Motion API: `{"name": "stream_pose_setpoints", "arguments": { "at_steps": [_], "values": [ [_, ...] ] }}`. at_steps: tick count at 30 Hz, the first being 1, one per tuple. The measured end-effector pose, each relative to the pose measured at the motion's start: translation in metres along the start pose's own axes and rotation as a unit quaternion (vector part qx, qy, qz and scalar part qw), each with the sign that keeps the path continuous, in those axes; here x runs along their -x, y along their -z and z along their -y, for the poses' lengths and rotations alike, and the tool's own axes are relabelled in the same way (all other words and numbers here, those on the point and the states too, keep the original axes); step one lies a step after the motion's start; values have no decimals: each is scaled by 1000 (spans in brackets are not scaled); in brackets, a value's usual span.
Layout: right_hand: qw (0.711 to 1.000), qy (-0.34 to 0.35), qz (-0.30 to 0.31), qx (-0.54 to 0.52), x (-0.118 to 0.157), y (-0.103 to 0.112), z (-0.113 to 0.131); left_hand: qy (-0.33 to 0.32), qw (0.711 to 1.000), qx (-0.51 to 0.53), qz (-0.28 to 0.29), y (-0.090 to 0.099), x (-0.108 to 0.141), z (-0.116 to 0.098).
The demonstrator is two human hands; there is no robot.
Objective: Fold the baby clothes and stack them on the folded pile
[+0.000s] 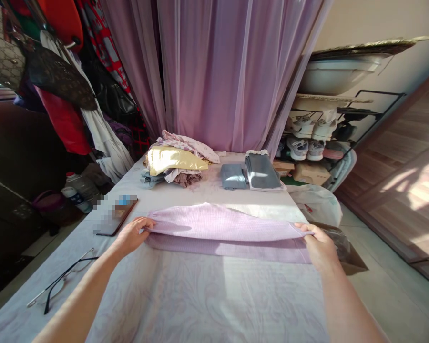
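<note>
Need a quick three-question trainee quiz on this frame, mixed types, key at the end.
1. What do the left hand and right hand both grip?
A) yellow cloth
B) lilac cloth
C) purple curtain

2. True or false: the eyeglasses lie nearer the left hand than the right hand.

3. Fill in: in the picture, the heaped clothes lie to the ____ of the folded grey clothes.

Key: 1. B; 2. True; 3. left

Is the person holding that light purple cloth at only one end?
No, the left grip pinches one end of the light purple cloth and the right grip pinches the other.
</note>
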State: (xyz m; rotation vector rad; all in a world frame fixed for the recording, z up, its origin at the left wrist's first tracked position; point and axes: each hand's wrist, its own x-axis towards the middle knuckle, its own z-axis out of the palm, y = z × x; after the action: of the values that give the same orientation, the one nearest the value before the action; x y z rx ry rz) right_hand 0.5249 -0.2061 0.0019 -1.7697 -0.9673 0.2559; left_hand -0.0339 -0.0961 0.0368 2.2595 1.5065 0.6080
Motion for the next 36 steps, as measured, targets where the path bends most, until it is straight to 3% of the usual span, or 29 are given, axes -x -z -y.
{"name": "stream_pose_setpoints", "arguments": {
  "at_steps": [3,6,10,14,19,26,31,34,36],
  "values": [
    [998,-22,38,34,8,12,-11,-26,999,-28,6,0,5,-4],
    [994,47,42,91,17,16,-16,-46,998,-52,3,-4,12,-4],
    [983,132,6,124,25,12,-25,-72,995,-68,-5,-11,21,-1],
    [976,170,-34,132,27,11,-31,-84,993,-77,-6,-12,23,0],
    [975,152,-60,153,33,18,-27,-70,995,-77,1,-12,25,0],
    [972,105,7,210,30,16,-29,-86,992,-91,-6,-21,30,-2],
    [963,106,18,247,28,21,-40,-75,990,-117,37,-8,28,-9],
    [958,108,-27,264,23,24,-27,-44,990,-127,47,8,16,-17],
    [956,116,-52,265,19,15,-2,-34,990,-132,30,12,3,-24]
  ]
}}
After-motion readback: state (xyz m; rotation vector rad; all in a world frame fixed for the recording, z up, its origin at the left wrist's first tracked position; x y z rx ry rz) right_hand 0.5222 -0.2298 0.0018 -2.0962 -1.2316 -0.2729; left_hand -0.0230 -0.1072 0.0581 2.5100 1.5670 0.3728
